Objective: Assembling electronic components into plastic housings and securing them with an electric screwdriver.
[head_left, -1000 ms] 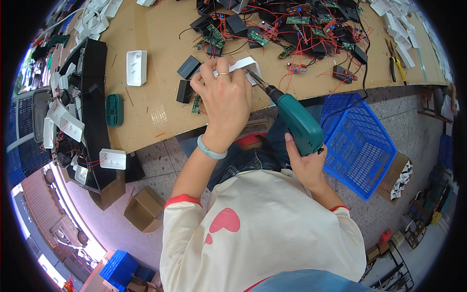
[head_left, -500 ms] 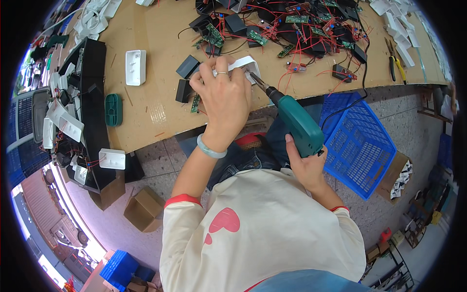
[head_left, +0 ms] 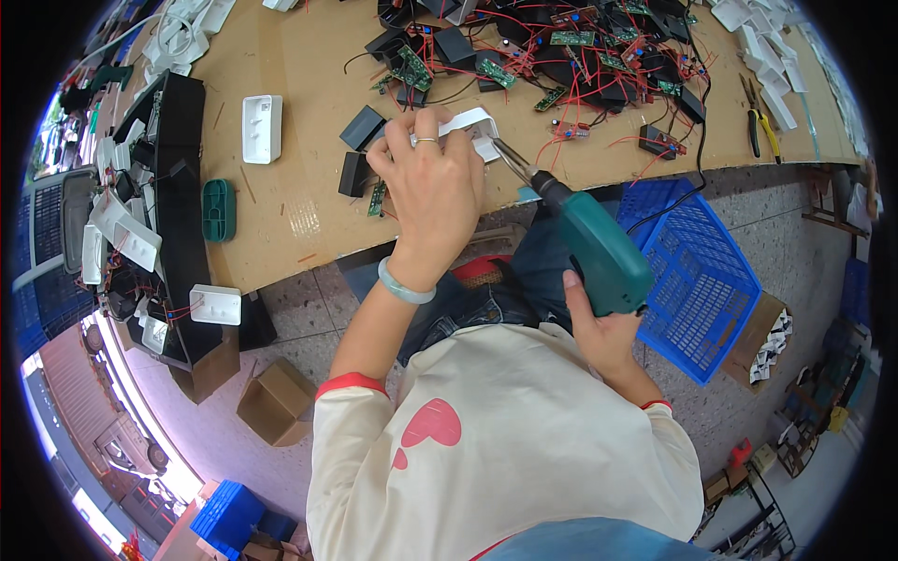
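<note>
Two hands at work at the brown tabletop [head_left: 309, 84]. Left hand [head_left: 435, 187] palm down, fingers bent and bunched over a white case [head_left: 468, 119] near the table's front edge; fingertips hidden, so can't tell if they are clamped on it. Ring [head_left: 426, 139] on one finger, pale bracelet [head_left: 406, 283] at the wrist. Right hand [head_left: 603, 338] clamped around the grip of a green soldering gun [head_left: 606, 251], thumb along its side. Gun tilted, metal tip pointing up-left at the right side of the white case; contact unclear.

Just left of the left hand: two black boxes [head_left: 361, 127], with a small green circuit board [head_left: 377, 199] by the wrist. Farther left: a second white case [head_left: 262, 130], open side up, and a green tray [head_left: 219, 210] near a long black bin [head_left: 178, 122] with more white pieces. Beyond the hands: heap of circuit boards [head_left: 572, 38], red wires and black boxes. Right end of table: pliers [head_left: 774, 140] with yellow-and-black handles, near stacked white cases [head_left: 767, 58]. Blue basket [head_left: 697, 304] below the table edge, right of the gun.
</note>
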A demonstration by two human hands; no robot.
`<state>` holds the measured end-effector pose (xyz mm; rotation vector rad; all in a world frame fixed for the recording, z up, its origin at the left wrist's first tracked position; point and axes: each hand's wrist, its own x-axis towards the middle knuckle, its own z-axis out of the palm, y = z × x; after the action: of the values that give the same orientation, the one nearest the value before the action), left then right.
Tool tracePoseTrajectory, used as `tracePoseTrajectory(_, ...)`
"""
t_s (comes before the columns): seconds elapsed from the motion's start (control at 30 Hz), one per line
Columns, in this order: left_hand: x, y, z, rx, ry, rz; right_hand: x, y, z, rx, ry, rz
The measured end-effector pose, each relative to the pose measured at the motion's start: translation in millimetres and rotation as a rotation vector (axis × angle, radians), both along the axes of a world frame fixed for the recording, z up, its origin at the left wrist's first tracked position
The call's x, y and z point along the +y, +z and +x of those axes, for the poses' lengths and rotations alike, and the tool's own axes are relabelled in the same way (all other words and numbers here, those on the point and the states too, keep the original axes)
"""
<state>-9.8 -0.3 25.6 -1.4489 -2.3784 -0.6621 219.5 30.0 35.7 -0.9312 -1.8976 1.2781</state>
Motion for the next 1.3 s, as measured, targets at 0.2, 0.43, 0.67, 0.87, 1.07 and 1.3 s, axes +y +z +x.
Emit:
tracePoseTrajectory(0.2,2.5,-1.6,1.6,-0.024,-0.012,0.022,6.1,-6.1,16.3,0.022,-0.029,0.010)
tracePoseTrajectory(0.43,-5.3,4.5,-17.1,-0.120,0.007,0.070,10.9,-3.6,10.9,0.050,-0.048,-0.035)
tracePoseTrajectory(0.67,-58.0,35.8,-97.3,-0.785,0.070,0.843,6.6,7.1,10.2,0.034,-0.213,-0.149)
tracePoseTrajectory(0.87,-168.1,130.2,-183.3,-0.666,0.233,1.541,12.5,12.5,-0.3,0.024,-0.171,-0.144)
tracePoseTrajectory(1.07,-317.9,161.4,-240.1,0.161,0.744,1.083,16.4,9.0,-13.2,0.083,-0.150,-0.175)
tracePoseTrajectory(1.3,-377.5,87.0,-264.7,0.784,0.922,0.041,18.3,13.8,-19.1,0.057,-0.153,-0.138)
